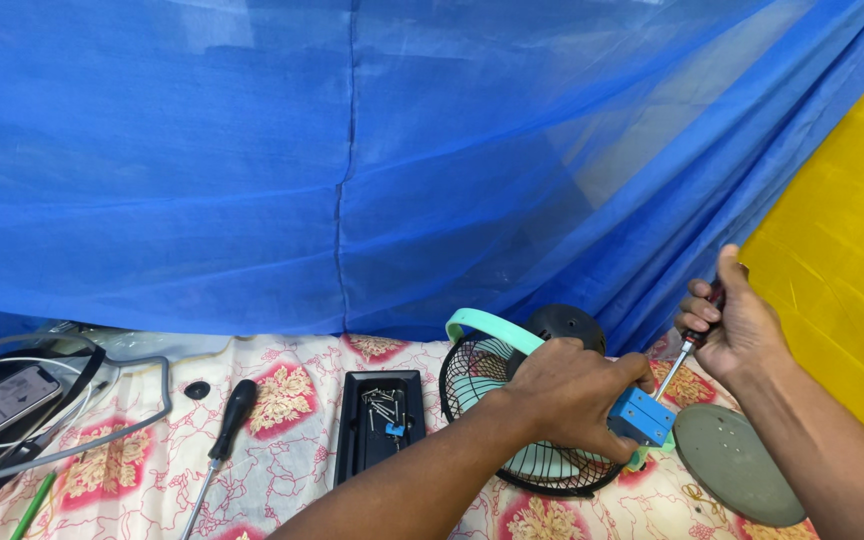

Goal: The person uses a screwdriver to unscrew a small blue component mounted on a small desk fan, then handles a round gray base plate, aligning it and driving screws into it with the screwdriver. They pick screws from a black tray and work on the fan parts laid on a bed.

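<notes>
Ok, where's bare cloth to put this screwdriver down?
Free: the cloth between the spare screwdriver and screw tray, and behind the tray. Crowded: cables far left; fan, hands and grey disc on the right.

From my remote view, the left hand [567, 385] covered the fan [522, 420] hub, the screwdriver [687, 350] tip sat hidden behind the blue block [640, 417], and the tray [380, 420] contents were too small to identify.

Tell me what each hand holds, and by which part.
Right hand grips a screwdriver by its handle. Left hand holds the small fan over its grille, by the blue block.
</notes>
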